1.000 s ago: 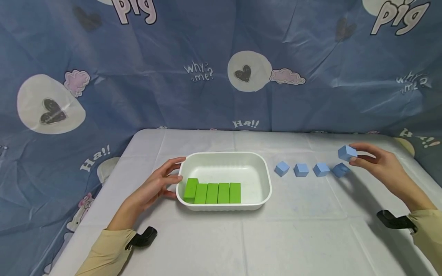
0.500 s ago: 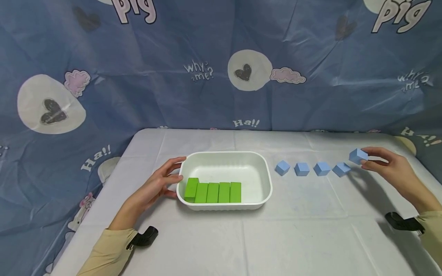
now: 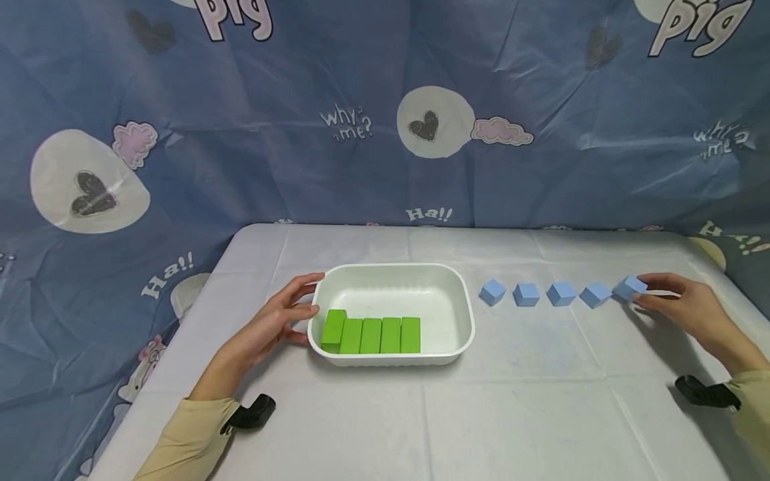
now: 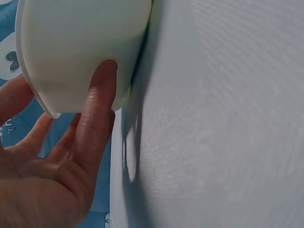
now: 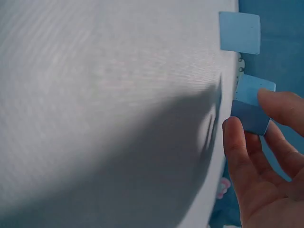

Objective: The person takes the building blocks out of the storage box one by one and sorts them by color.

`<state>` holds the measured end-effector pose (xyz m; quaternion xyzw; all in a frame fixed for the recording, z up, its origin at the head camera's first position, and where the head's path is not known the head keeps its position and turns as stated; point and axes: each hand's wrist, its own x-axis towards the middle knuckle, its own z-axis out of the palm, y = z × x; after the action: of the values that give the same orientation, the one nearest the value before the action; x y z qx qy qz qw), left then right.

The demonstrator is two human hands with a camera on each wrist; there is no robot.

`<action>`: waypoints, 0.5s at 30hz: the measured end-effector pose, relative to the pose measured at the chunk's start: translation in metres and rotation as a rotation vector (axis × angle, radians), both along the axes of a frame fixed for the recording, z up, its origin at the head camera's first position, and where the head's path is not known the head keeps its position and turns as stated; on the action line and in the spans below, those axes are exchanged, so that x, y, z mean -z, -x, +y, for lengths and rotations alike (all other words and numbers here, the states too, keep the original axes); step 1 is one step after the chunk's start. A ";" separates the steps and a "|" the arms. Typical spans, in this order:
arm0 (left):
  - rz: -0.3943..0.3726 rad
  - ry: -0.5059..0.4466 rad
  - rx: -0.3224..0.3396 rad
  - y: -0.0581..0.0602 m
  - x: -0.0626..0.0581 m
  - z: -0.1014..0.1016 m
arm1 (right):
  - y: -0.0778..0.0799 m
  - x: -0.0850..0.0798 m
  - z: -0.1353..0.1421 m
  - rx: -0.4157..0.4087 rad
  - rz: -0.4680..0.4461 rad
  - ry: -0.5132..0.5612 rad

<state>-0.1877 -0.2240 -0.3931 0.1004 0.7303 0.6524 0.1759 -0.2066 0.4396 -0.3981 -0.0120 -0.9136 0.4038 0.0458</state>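
Observation:
In the head view, my left hand (image 3: pixel 273 314) holds the left end of a white plastic tray (image 3: pixel 442 357). One finger presses on the tray's outer wall (image 4: pixel 71 52) in the left wrist view. Several green blocks (image 3: pixel 370 336) stand side by side along the tray's near side. Off to the right, my right hand (image 3: pixel 692 307) pinches a blue cube (image 3: pixel 628 287) between thumb and fingers, at the right end of a row of blue cubes (image 3: pixel 561 294). The pinched cube (image 5: pixel 251 116) is tilted, and whether it touches the table I cannot tell.
A white cloth (image 3: pixel 511 421) covers the table. Behind it hangs a blue printed curtain (image 3: pixel 337 174). The row of cubes begins just right of the tray, with small gaps between the cubes.
My right hand has moved rightward and then down with the blue cube, from above the row to its right end. My left hand and the tray stay in place.

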 end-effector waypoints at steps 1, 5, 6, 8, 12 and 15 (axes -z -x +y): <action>0.000 -0.001 0.000 0.000 0.000 0.000 | 0.001 0.001 0.001 0.001 -0.010 -0.003; 0.003 0.005 -0.004 0.000 0.001 0.000 | 0.003 0.004 0.002 0.002 -0.036 -0.041; 0.002 0.007 -0.006 0.000 0.001 0.000 | 0.004 0.004 0.001 0.002 -0.041 -0.055; -0.004 0.005 -0.009 0.000 0.001 0.000 | 0.005 0.004 0.001 -0.002 -0.047 -0.073; -0.014 -0.007 -0.013 0.000 0.000 0.000 | 0.005 0.004 0.000 -0.011 -0.058 -0.073; -0.013 -0.008 -0.008 -0.001 0.001 0.000 | 0.005 0.004 0.000 -0.013 -0.069 -0.069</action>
<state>-0.1872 -0.2240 -0.3938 0.0940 0.7269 0.6566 0.1776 -0.2116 0.4393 -0.4020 -0.0185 -0.9281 0.3717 0.0120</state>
